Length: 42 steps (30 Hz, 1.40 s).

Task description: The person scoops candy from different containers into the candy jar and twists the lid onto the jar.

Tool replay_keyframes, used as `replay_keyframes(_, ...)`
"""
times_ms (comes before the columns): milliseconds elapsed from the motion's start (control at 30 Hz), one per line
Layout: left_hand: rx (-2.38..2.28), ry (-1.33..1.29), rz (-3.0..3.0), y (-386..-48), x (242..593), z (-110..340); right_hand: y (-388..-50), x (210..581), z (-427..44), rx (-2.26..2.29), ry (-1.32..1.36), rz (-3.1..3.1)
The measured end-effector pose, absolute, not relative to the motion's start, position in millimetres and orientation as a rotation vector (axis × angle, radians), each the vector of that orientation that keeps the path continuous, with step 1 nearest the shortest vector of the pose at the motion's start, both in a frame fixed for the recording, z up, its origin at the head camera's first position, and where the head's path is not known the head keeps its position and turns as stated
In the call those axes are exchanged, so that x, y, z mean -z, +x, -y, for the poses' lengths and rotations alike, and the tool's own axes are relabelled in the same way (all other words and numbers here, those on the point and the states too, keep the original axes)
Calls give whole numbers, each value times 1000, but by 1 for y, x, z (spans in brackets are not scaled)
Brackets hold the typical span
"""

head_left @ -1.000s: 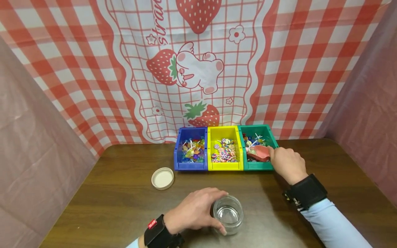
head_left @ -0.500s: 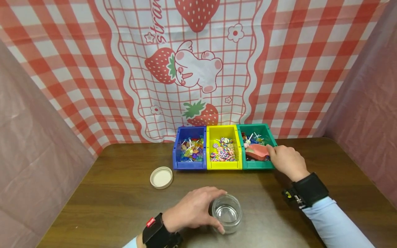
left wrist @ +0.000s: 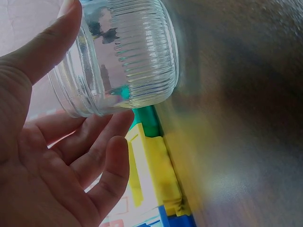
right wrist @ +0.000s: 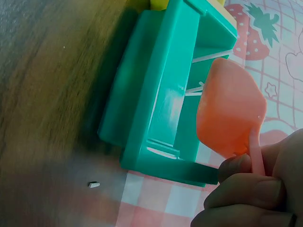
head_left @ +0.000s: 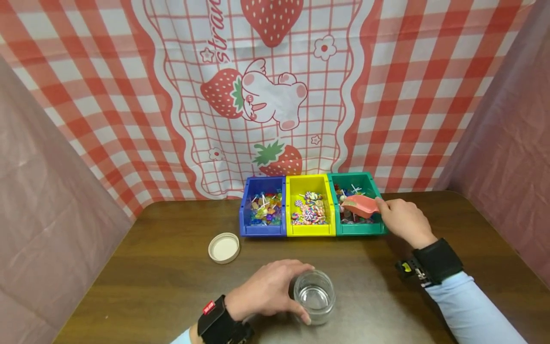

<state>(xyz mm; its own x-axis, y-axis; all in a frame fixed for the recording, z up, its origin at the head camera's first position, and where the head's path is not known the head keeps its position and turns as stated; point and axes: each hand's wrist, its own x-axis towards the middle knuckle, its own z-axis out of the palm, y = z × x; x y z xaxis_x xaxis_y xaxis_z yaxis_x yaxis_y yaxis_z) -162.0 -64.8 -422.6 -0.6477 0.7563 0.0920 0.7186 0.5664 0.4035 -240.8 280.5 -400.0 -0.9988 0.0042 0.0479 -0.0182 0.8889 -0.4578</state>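
My left hand grips a clear glass jar that stands upright on the table with its mouth uncovered; thumb and fingers lie round its left side, as the left wrist view also shows on the jar. My right hand pinches the handle of a pink scoop, held over the green bin. Some candy shows in the scoop's bowl. In the right wrist view the scoop is seen from its underside above the green bin, where white sticks poke up.
Left of the green bin stand a yellow bin with swirl candies and a blue bin with mixed candies. A round lid lies on the table to the left. A checked cloth hangs behind the bins.
My right hand has lifted the scoop up from among the candies in the green bin and moved slightly right. My left hand stays round the jar.
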Motion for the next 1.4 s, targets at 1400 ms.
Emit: replay_keyframes(1400, -683, 1258, -2653, -165, 424, 67, -192, 351, -229, -837, 635, 2929)
